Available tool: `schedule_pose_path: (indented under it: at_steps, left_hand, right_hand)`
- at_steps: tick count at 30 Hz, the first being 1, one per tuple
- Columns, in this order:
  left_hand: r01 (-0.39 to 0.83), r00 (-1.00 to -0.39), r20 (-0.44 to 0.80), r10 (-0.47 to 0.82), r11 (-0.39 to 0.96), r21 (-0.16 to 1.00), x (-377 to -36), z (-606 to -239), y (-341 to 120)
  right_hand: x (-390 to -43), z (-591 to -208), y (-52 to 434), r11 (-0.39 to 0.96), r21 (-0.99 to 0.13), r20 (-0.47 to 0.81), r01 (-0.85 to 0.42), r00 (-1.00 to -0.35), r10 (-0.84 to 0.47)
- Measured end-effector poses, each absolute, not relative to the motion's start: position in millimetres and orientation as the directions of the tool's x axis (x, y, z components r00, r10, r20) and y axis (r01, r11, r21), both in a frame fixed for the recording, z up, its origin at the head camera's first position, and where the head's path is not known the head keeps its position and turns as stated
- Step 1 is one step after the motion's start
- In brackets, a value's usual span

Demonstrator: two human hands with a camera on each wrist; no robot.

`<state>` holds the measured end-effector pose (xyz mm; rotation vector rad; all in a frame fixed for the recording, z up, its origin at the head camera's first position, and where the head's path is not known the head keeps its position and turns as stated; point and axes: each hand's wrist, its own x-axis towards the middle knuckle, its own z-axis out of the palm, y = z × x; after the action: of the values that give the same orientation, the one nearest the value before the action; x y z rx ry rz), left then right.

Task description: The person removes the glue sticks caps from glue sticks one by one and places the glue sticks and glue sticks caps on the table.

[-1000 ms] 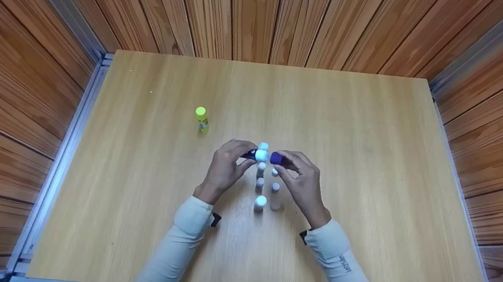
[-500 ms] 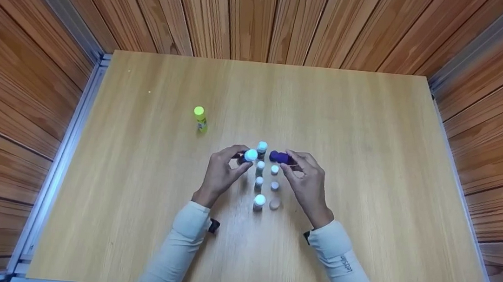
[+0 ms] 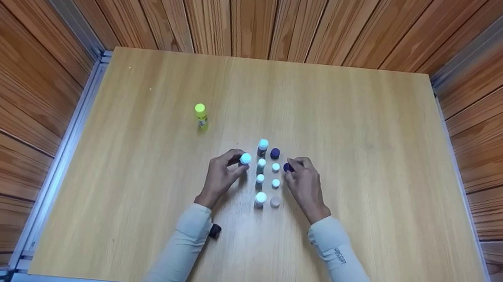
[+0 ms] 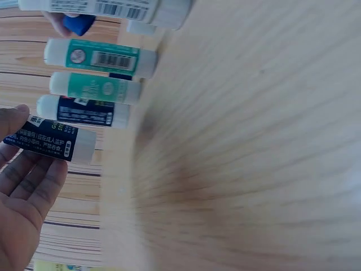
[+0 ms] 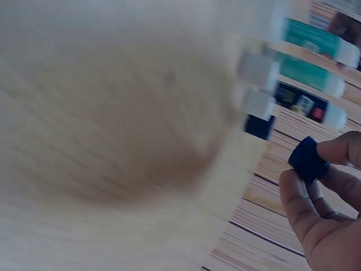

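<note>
My left hand grips an uncapped glue stick with a dark label, held upright just left of a row of several standing glue sticks. On the other side, my right hand pinches a dark blue cap between thumb and fingers, to the right of a column of loose caps. Another dark blue cap stands at the far end of that column. In the left wrist view the sticks appear side by side.
A yellow-green glue stick stands alone at the left of the wooden table. Wood-panelled walls and metal rails enclose the table on three sides.
The hands have drawn apart and come down and nearer: the left carried the stick to the left of the row, the right took the dark blue cap to the right of the caps.
</note>
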<state>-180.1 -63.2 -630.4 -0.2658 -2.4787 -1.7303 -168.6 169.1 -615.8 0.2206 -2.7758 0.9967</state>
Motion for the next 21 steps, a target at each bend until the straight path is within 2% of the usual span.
schedule_pose_path:
  at_steps: [6,21]
  left_hand:
    - [0.167,-0.986,0.15,0.079,0.295,0.941,-187,-639,-59]
    - [0.073,-0.996,0.051,0.076,0.325,0.943,-188,-651,-54]
  right_hand:
    - [-175,-626,167,0.827,-0.54,0.155,-0.158,-0.984,-0.086]
    - [-181,-638,163,0.833,-0.543,0.061,-0.103,-0.995,-0.083]
